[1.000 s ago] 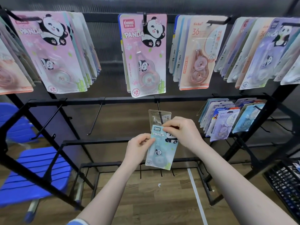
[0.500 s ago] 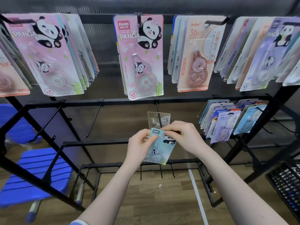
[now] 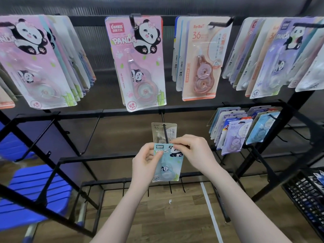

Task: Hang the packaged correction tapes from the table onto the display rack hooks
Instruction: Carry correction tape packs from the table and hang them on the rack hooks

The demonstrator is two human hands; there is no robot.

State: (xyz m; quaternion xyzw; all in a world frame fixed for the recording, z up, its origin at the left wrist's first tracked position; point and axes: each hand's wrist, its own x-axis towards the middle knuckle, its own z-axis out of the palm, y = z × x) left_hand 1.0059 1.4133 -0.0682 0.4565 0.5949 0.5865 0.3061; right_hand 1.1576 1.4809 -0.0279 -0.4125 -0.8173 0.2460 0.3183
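Note:
A light-blue panda correction tape pack (image 3: 168, 165) sits at the tip of a black hook (image 3: 165, 133) on the rack's middle rail. My left hand (image 3: 145, 161) pinches the pack's left edge. My right hand (image 3: 194, 151) pinches its top right corner beside the hang hole. The hook's tip meets the top of the pack; whether it passes through the hole is hidden by my fingers. A beige pack (image 3: 164, 131) hangs further back on the same hook.
The top rail carries pink panda packs (image 3: 138, 62), orange packs (image 3: 201, 64) and purple ones (image 3: 280, 55). More packs (image 3: 242, 130) hang at middle right. Bare hooks (image 3: 91, 135) jut out at middle left. A blue chair (image 3: 29, 195) stands at lower left, a black crate (image 3: 308, 199) at lower right.
Both hands have raised the blue pack toward the hook's tip, and the view has moved closer to the rack. The grip on the pack is unchanged.

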